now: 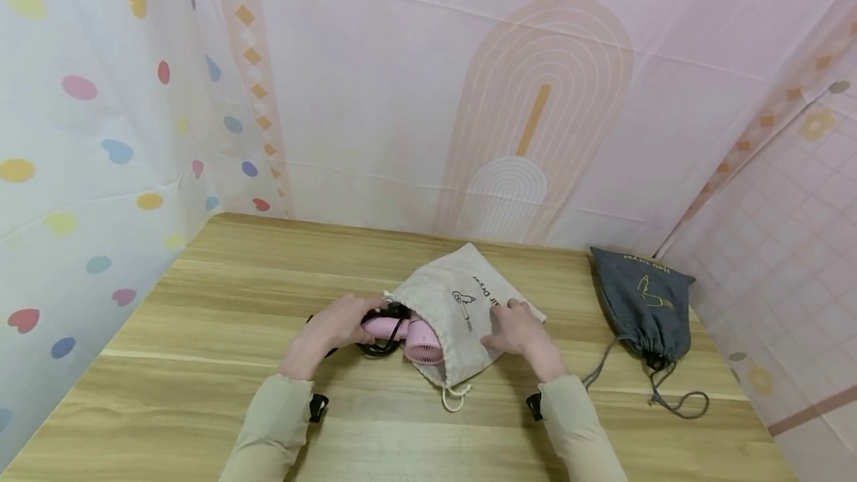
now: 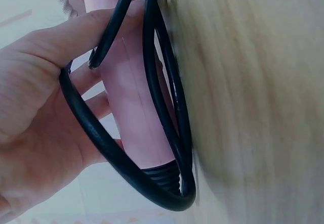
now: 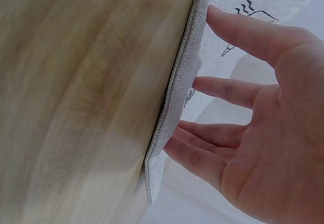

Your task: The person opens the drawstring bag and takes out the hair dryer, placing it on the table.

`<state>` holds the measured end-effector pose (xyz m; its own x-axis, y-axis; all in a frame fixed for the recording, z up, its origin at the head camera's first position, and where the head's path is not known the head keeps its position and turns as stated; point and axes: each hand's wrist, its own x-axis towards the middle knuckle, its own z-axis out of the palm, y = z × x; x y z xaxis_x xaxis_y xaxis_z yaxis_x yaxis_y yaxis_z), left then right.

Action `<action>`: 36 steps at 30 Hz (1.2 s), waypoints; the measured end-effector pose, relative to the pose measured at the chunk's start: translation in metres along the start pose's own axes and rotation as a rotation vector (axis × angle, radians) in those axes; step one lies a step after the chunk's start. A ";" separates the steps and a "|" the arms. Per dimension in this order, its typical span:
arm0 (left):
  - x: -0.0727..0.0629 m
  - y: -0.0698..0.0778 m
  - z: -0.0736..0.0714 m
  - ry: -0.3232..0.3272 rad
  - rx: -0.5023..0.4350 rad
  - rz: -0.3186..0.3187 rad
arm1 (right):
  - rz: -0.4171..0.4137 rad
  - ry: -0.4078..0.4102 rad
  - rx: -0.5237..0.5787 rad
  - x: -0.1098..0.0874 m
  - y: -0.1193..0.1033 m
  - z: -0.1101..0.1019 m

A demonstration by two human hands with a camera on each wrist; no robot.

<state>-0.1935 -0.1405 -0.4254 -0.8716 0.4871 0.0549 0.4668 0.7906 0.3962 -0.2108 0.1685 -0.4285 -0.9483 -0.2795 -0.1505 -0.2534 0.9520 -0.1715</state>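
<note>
A pink hair dryer [image 1: 423, 342] lies partly inside the mouth of a beige drawstring bag [image 1: 450, 318], its head at the opening. My left hand [image 1: 343, 322] grips the dryer's pink handle [image 2: 134, 97], thumb on one side and fingers on the other. Loops of black cord [image 2: 91, 125] run round the handle and across that hand. On the printed face of the bag rests my right hand [image 1: 518, 329]; its spread fingertips touch the fabric [image 3: 177, 92] near the seam. How far the dryer reaches inside is hidden by the cloth.
A dark grey drawstring bag [image 1: 643, 303] with a hair dryer print lies at the right of the wooden table [image 1: 201, 393], its cords trailing toward the front. Patterned cloth walls [image 1: 375, 95] stand along the back and both sides.
</note>
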 end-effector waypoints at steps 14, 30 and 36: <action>-0.002 -0.006 -0.005 -0.045 -0.051 0.062 | 0.007 -0.059 0.050 0.011 0.015 -0.005; -0.008 -0.008 -0.013 -0.110 -0.146 0.078 | 0.028 -0.060 0.092 0.016 0.039 -0.006; -0.010 -0.006 -0.018 -0.115 -0.150 0.077 | 0.035 -0.021 0.110 0.015 0.041 -0.007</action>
<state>-0.1903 -0.1573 -0.4117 -0.8073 0.5901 -0.0115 0.4964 0.6893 0.5277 -0.2364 0.2046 -0.4315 -0.9517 -0.2499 -0.1784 -0.1965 0.9421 -0.2716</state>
